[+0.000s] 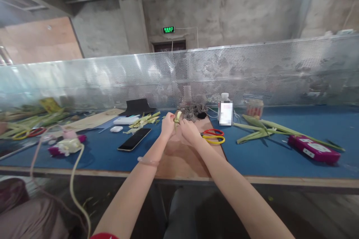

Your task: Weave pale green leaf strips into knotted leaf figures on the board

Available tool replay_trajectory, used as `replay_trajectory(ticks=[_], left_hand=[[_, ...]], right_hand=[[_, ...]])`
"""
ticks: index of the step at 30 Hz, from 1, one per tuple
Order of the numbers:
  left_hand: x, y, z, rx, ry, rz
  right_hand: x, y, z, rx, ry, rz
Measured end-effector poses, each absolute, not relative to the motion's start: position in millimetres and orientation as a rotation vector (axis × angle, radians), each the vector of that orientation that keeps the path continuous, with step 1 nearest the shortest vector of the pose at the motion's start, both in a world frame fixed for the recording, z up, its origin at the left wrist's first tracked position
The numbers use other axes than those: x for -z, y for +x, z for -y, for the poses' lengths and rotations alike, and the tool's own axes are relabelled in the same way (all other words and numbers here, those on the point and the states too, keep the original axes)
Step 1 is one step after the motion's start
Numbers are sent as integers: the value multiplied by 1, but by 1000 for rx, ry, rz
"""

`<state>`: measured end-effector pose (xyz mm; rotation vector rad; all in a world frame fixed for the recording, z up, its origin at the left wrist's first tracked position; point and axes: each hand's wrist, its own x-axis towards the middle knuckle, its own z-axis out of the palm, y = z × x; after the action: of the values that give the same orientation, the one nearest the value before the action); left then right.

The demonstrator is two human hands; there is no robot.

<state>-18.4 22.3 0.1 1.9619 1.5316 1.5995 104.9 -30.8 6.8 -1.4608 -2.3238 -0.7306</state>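
Observation:
A small bundle of pale green leaf strips [177,118] is held between both hands above a brown board [179,160]. My left hand [168,124] pinches it from the left, its fingers closed. From the right, my right hand [189,130] has its fingers closed at the bundle's edge. Scissors with one red and one yellow handle [214,137] lie just right of my right hand. Behind the hands sits a tangle of grey cord [193,111].
Left of the hands lie a black phone [135,139], a white case [116,129] and cut leaf pieces [146,119]. To the right are a bottle [225,110], long green leaves [256,130], a jar [254,109] and a purple box [314,148]. Another person's knee [33,218] shows lower left.

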Motion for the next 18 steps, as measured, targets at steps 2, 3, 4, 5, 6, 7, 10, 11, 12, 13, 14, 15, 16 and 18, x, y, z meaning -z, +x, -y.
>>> replay_trajectory(ticks=[2, 3, 4, 5, 6, 7, 10, 11, 12, 13, 14, 15, 16, 18], left_hand=[[0, -19, -22, -1607, 1932, -1543], [-1, -20, -22, -1607, 1915, -1550], [-1, -20, -22, -1604, 1898, -1558], [-1, -21, -22, -1597, 1879, -1565], [-1, -21, -23, -1589, 1861, -1570], [0, -21, -24, -1574, 1842, -1571], [3, -20, -26, -1472, 1794, -1535], [4, -18, -27, -1418, 1779, -1514], [6, -17, -27, -1359, 1763, -1492], [8, -15, -27, -1301, 1748, -1471], [9, -13, -27, -1247, 1733, -1453], [9, -11, -26, -1198, 1723, -1435], [9, -10, -25, -1155, 1721, -1413], [8, -7, -22, -1080, 1749, -1346]], right_hand=[[-7, 104, 31, 722, -1455, 2325], [-8, 104, 32, 718, -1451, 2327], [-8, 103, 32, 715, -1448, 2328], [-8, 103, 32, 712, -1444, 2329], [-8, 103, 32, 709, -1442, 2329], [-8, 103, 32, 706, -1441, 2328], [-6, 109, 31, 693, -1455, 2311], [-4, 113, 30, 686, -1469, 2299], [-3, 117, 29, 676, -1490, 2282], [-2, 122, 27, 664, -1516, 2259], [-1, 126, 25, 649, -1545, 2233], [0, 130, 24, 632, -1573, 2205], [1, 134, 22, 612, -1595, 2178], [2, 137, 20, 563, -1610, 2139]])
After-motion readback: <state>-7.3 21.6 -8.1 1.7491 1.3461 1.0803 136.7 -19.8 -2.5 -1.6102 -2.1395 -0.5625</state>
